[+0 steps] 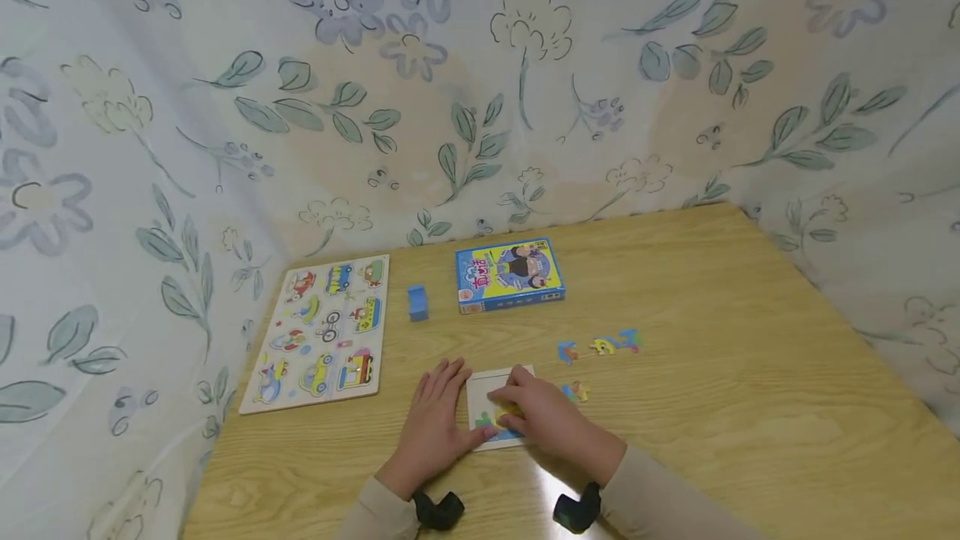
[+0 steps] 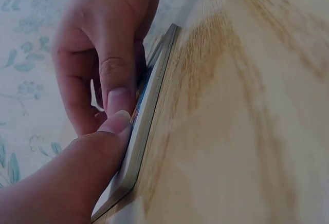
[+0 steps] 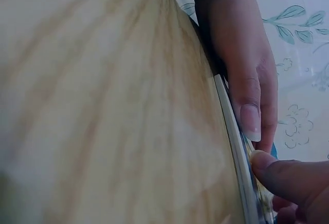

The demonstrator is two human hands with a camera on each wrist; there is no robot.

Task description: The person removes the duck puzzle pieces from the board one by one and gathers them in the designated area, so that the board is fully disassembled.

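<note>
Pale, square, flat puzzle tray [image 1: 486, 383]: flat on the wood-grained brown counter [image 1: 720, 340], between two bare hands, a green jigsaw piece [image 1: 483, 420] in its near-left part.

Right-hand grip [image 1: 553, 413]: bent over the tray from the right, index finger and thumb curled down at a yellow jigsaw piece [image 1: 512, 409] (pinched or merely covered, the pictures cannot tell).

Yellow jigsaw piece: within the tray's outline, showing between right index finger and thumb, and so nearer the right hand; the relation that counts, by appearances, is how it lies to the green one on its left. Its long axis is hidden.

Left-hand grip [image 1: 437, 423]: relaxed and clasping nothing, fingers stretched beside the tray's left edge, thumb over the near-left rim, apparently steadying it. Both thumbs come close together in the wrist views.

Loose pieces: a yellow-and-orange jigsaw piece [image 1: 577, 391] just right of the tray; others beyond it.

Backdrop: a blue-and-yellow printed box [image 1: 510, 273], well apart from the hands.
</note>
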